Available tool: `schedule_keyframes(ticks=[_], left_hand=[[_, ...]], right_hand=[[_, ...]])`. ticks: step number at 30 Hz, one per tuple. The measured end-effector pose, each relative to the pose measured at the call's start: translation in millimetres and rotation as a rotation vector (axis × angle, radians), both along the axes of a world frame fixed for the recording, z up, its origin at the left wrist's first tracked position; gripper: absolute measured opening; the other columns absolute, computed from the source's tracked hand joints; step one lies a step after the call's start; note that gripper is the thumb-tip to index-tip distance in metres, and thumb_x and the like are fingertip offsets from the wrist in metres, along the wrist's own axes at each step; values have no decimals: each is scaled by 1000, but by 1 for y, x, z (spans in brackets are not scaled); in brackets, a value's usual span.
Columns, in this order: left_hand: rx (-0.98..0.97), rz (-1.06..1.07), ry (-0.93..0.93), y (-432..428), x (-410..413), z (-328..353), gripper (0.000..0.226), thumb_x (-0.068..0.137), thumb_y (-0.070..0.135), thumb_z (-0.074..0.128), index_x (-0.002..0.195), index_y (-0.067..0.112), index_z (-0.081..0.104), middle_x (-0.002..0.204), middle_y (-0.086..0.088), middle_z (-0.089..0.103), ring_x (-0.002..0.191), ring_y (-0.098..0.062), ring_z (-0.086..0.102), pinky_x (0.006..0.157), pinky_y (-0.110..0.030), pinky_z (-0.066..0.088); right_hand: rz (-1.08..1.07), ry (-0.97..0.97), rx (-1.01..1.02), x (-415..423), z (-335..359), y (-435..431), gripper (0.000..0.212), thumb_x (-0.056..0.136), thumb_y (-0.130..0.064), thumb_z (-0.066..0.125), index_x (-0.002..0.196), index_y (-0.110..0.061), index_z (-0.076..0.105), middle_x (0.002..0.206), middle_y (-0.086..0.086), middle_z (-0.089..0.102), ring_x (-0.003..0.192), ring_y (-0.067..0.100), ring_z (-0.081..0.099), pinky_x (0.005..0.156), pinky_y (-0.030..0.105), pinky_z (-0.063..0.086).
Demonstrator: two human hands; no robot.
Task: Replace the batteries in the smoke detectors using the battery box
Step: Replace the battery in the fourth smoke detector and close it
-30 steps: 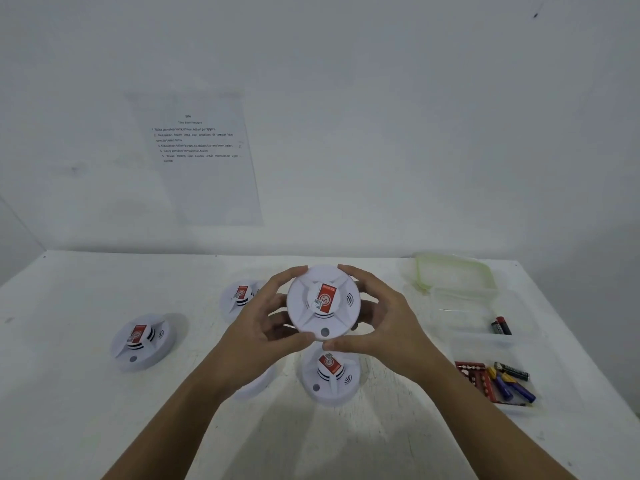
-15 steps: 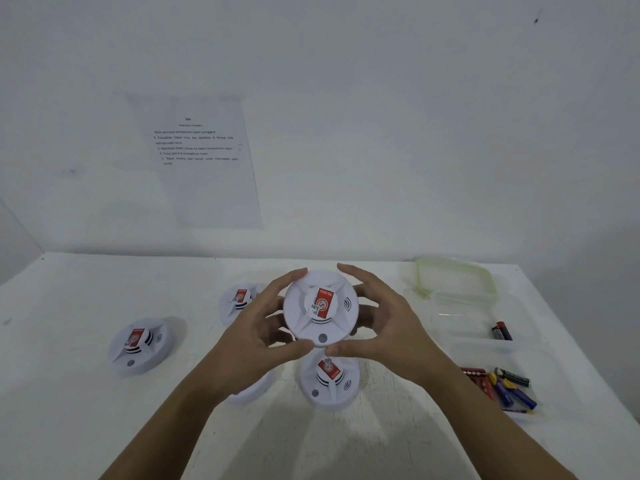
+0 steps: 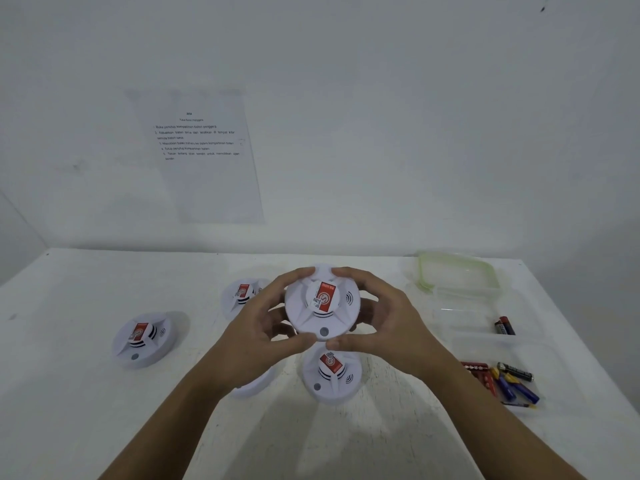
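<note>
Held detector: a white round smoke detector (image 3: 322,304) is up off the table (image 3: 69,393) between both hands, its red-labelled face towards the camera.
Left hand (image 3: 256,337): grasps the left rim, thumb on the near edge, fingers curled round the far side.
Right hand (image 3: 384,327): grasps the right rim the same way.
Directly below the hands: a second detector (image 3: 330,375) lies on the table.
Under the left wrist: a white round edge (image 3: 254,386), possibly another detector, mostly hidden.
Just beyond the left hand: a third detector (image 3: 242,294), partly covered by the fingers.
Well left of the left hand: a fourth detector (image 3: 143,339).
Right of the right hand: the clear battery box (image 3: 478,336), walls faint, with two black-and-red batteries (image 3: 505,325) in the farther compartment and mixed batteries (image 3: 509,382) in the nearer.
Beyond the box: a green-rimmed lid (image 3: 457,275).
</note>
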State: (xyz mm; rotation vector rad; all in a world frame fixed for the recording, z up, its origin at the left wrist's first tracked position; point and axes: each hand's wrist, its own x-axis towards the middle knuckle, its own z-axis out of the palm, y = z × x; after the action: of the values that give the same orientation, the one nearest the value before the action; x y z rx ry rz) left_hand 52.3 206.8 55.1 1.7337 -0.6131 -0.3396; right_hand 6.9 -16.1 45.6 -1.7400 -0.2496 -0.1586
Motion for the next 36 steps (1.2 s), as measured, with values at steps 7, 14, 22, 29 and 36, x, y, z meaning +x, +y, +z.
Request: schedule_keyframes(ticks=[7,14,22,29,36], left_hand=[[6,3,-15,0,3,1,79,75,19,80,144,32,44,136,8,60,120,-26,63,92,-47,58],[4,7,-31,-2,5,0,79,76,20,80,144,33,44,136,10,61,117,-26,64,91,-49,59],[7,33,-15,-6,11,-4,78,79,11,82,142,38,45,133,13,62,119,-22,63,92,-41,59],[8,45,-32,-15,27,-1,77,82,7,80,143,38,45,127,1,65,108,-26,67,87,-41,61],[154,133,-8,-30,70,-30,77,80,20,83,144,36,43,121,5,63,95,-14,71,84,-34,61]], right_hand=[[55,34,38,3,0,-6,79,72,-3,89,139,-25,53,132,-3,62,109,33,67,86,60,57],[74,34,62,4,-1,-8,75,76,0,85,139,-23,52,131,-3,61,111,32,65,86,58,58],[36,29,43,8,-5,-9,74,76,-4,86,138,-26,53,129,-3,62,109,31,66,84,58,58],[-24,-12,-11,20,-4,-11,71,78,-9,85,138,-30,53,130,-9,62,102,24,65,76,38,59],[-145,77,-192,62,-33,-23,76,76,-25,88,142,-35,50,131,-7,54,97,16,67,73,25,57]])
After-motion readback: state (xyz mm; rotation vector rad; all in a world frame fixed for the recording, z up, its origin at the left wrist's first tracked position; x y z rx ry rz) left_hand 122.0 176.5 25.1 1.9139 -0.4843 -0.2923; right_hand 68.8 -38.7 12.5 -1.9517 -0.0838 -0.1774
